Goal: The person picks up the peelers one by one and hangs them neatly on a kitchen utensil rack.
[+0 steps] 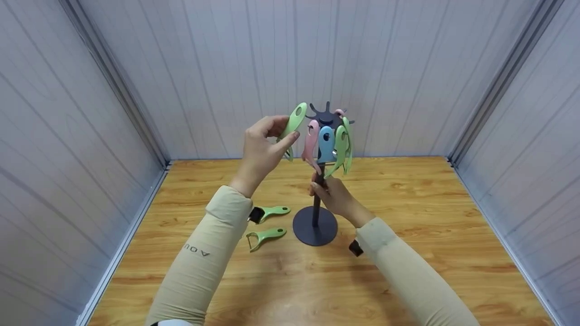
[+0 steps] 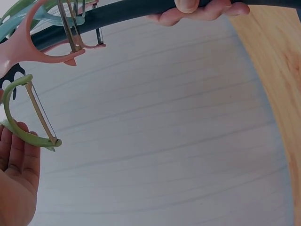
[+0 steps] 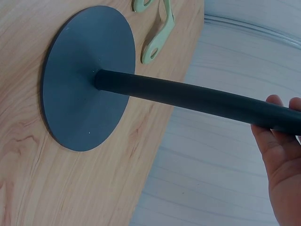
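In the head view my left hand (image 1: pixel 265 142) pinches a green peeler (image 1: pixel 295 120) by its handle, the holed end up, just left of the dark rack's top (image 1: pixel 326 118). Its blade end (image 2: pixel 40 113) shows in the left wrist view. My right hand (image 1: pixel 336 197) grips the rack's upright post (image 3: pixel 188 96) below the hanging peelers. From the rack's hooks hang a pink peeler (image 1: pixel 311 142), a blue peeler (image 1: pixel 326 144) and green peelers (image 1: pixel 340 147), with another pink one (image 1: pixel 340 112) partly hidden behind.
Two green peelers, a farther one (image 1: pixel 277 210) and a nearer one (image 1: pixel 270 233), lie on the wooden table left of the rack's round base (image 1: pixel 316 235). The left forearm partly covers the farther one. Pale panelled walls (image 1: pixel 226 68) enclose the table at the back and sides.
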`<state>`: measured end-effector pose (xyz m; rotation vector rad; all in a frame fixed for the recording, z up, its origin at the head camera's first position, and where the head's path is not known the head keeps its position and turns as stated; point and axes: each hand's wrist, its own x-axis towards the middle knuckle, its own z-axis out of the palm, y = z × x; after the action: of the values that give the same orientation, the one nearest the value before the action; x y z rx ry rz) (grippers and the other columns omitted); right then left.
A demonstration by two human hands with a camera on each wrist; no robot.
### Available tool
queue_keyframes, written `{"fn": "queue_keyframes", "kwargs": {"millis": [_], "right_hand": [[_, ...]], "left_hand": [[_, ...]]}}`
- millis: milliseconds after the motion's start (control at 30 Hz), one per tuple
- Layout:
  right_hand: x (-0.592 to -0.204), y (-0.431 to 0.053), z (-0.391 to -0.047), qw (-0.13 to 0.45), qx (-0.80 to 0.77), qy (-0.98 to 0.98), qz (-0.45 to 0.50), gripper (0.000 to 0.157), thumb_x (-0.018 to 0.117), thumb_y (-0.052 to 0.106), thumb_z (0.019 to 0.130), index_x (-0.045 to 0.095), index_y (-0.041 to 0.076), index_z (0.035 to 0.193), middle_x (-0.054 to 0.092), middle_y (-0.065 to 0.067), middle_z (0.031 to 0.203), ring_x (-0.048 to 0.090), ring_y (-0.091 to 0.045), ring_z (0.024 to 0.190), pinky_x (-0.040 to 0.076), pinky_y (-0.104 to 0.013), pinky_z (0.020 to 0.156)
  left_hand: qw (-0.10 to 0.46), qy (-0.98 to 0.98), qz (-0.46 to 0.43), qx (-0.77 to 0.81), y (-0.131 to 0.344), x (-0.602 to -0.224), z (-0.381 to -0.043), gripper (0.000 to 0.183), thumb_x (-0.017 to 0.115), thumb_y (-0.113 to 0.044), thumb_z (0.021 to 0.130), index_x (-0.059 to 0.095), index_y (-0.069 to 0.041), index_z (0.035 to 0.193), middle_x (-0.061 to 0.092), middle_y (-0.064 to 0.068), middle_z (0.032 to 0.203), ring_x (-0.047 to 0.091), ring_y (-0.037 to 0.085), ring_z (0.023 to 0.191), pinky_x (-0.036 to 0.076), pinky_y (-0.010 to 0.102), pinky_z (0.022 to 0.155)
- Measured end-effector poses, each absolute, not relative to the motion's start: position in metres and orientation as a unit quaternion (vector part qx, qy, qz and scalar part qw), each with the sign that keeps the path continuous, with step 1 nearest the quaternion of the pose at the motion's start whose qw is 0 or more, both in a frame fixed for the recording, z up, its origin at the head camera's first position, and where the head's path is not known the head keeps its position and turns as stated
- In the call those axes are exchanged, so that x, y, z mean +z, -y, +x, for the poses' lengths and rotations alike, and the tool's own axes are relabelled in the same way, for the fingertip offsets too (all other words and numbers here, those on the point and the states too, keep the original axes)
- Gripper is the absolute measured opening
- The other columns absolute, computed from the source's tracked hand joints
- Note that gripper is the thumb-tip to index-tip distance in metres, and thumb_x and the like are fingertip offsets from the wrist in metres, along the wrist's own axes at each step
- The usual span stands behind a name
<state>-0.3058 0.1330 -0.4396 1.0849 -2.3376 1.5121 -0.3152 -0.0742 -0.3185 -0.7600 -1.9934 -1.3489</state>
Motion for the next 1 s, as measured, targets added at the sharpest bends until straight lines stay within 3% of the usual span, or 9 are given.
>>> {"fn": "queue_keyframes", "kwargs": {"millis": [200,467,633,833,1000], "right_hand": [[-0.439,-0.131,-0.305,0.083,0.5,0.779,0.368,0.012,0.044,-0.004,0.101,0.049,-0.015,0.102,0.063,-0.029,0.083,0.063,-0.026,0.075,0.054,-0.056,0.071],[-0.437,-0.132,-0.304,0.084,0.49,0.785,0.369,0.012,0.045,-0.003,0.101,0.049,-0.015,0.103,0.063,-0.031,0.085,0.063,-0.027,0.075,0.055,-0.053,0.069],[-0.435,-0.133,-0.303,0.076,0.486,0.795,0.355,0.011,0.045,-0.001,0.102,0.047,-0.012,0.104,0.062,-0.03,0.085,0.062,-0.023,0.075,0.055,-0.05,0.07],[-0.436,-0.134,-0.303,0.072,0.477,0.803,0.349,0.012,0.043,0.0,0.103,0.047,-0.011,0.106,0.063,-0.028,0.087,0.063,-0.024,0.078,0.055,-0.045,0.074],[-0.435,-0.135,-0.303,0.101,0.456,0.802,0.371,0.011,0.045,-0.002,0.102,0.047,-0.012,0.106,0.064,-0.025,0.086,0.065,-0.026,0.077,0.055,-0.038,0.071]], "left_hand": [[0.277,0.749,-0.287,-0.529,0.071,-0.322,-0.315,0.029,0.076,-0.024,0.088,0.07,-0.007,0.11,0.07,0.003,0.095,0.064,0.014,0.082,0.055,0.033,0.076],[0.252,0.748,-0.297,-0.537,0.069,-0.328,-0.314,0.029,0.076,-0.028,0.087,0.071,-0.011,0.11,0.069,-0.002,0.092,0.064,0.011,0.081,0.054,0.028,0.075],[0.252,0.742,-0.303,-0.542,0.068,-0.333,-0.309,0.028,0.077,-0.024,0.087,0.071,-0.009,0.11,0.069,0.001,0.092,0.064,0.012,0.081,0.054,0.03,0.075],[0.267,0.724,-0.316,-0.553,0.064,-0.341,-0.302,0.03,0.079,-0.014,0.084,0.07,-0.003,0.11,0.069,0.009,0.094,0.065,0.02,0.08,0.056,0.041,0.074],[0.271,0.724,-0.307,-0.555,0.058,-0.347,-0.295,0.032,0.079,-0.019,0.084,0.069,-0.006,0.111,0.07,0.004,0.095,0.065,0.015,0.08,0.056,0.037,0.075]]}}
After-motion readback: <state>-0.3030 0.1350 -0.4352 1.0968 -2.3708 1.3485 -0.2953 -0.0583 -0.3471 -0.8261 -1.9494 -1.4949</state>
